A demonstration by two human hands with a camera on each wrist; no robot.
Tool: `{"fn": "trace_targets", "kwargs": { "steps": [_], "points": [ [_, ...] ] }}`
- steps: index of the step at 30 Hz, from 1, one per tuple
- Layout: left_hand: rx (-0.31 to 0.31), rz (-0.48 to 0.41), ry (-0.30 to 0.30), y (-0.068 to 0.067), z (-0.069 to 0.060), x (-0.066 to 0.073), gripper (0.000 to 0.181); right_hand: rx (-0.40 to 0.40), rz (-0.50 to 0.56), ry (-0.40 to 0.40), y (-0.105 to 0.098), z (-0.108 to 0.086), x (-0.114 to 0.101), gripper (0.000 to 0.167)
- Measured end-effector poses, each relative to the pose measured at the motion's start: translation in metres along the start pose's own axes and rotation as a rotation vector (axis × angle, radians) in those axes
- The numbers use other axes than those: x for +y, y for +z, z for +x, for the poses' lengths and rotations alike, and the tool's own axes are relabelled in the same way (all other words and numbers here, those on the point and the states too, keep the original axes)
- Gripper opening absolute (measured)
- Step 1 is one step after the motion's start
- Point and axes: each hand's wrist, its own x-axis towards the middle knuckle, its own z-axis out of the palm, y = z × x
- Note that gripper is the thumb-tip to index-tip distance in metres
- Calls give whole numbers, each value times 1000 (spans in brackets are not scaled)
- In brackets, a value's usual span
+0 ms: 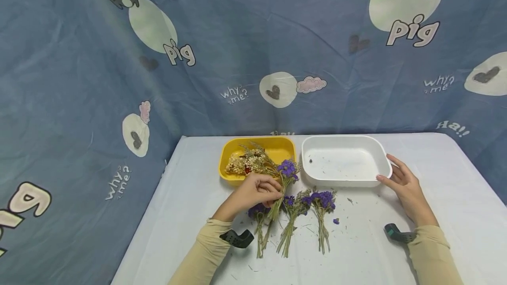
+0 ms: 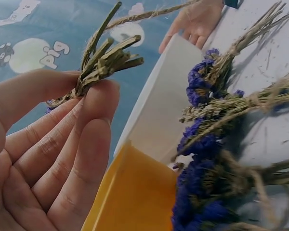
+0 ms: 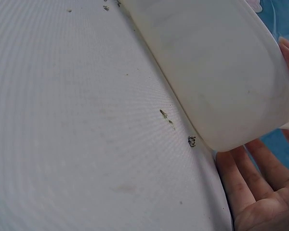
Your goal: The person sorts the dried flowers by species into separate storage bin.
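Left hand (image 1: 252, 191) pinches a purple bunch (image 1: 287, 172) by its stems, blooms angled away, seemingly by the yellow tray's (image 1: 282, 146) near right corner, as the farther right hand (image 1: 405, 187), loose-fingered, touches the white tray (image 1: 342, 162).

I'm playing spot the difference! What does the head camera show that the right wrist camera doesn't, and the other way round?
Only the head view: the left hand pinching a purple bunch, other purple bunches, and the yellow tray with dried flowers inside.
Only the right wrist view: the palm side of the right hand.
Both: that hand touching the white tray, plant bits on the white table, blue cloth.
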Motion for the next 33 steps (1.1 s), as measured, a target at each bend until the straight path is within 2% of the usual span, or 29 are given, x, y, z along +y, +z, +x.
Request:
{"fn": "trace_targets", "kwargs": {
  "steps": [9, 20, 28, 33],
  "points": [
    [-29, 109, 20, -5, 37, 20, 18, 6, -9, 8, -1, -2, 1, 83],
    [-36, 175, 41, -9, 76, 36, 17, 12, 1, 17, 1, -1, -1, 83],
    [-104, 176, 15, -8, 104, 47, 12, 8, 6, 22, 2, -1, -2, 84],
    [-133, 232, 25, -5, 121, 54, 14, 12, -1, 35, 2, 0, -2, 85]
  ]
}}
